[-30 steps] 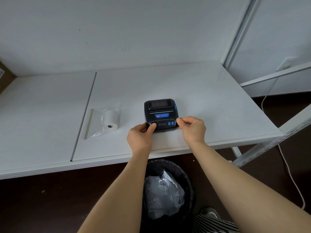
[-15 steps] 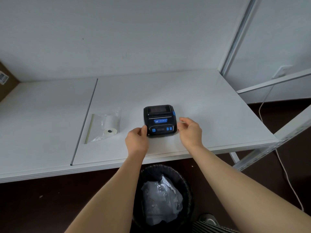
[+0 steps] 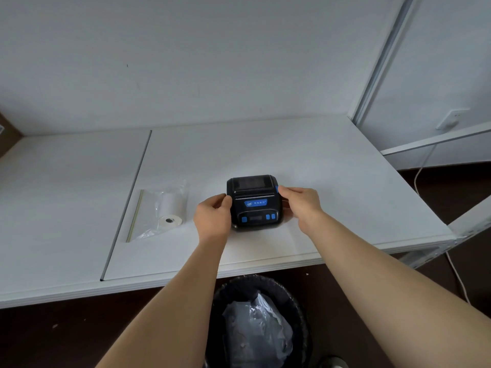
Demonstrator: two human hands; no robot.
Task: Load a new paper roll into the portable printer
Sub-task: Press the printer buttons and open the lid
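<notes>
So, quick rundown from where I'm standing:

Printer: small black portable printer (image 3: 253, 203) with blue buttons, sitting flat on the white table (image 3: 332, 187), lid shut, not far back from the front edge.

Left hand: left hand (image 3: 212, 217) cupped against the printer's left side, thumb on the upper corner, fingers loosely curled. Looks like bracing, not lifting.

Right hand: right hand (image 3: 301, 205) on the printer's right side, fingertips pinched at the little blue tab (image 3: 277, 189) up by the lid. My guess is that's the lid latch.

Paper roll: white paper roll (image 3: 171, 209) lying on its side left of the printer, well apart from it, sealed in a clear plastic bag (image 3: 154, 213).

How the printer handles: hard plastic shell, looks light enough to skid on the smooth tabletop, so holding both sides makes sense.

How the roll handles: light and stiff enough to pinch by its ends, but the bag looks slippery and crinkly and has to come off first. Squeeze too hard and the roll could dent or unwind, I reckon.

Room: loads of bare table behind and right of the printer.

Edges: front edge is close to the printer, and a trash bin (image 3: 260, 322) sits right below it, so anything nudged forward may drop in.
</notes>
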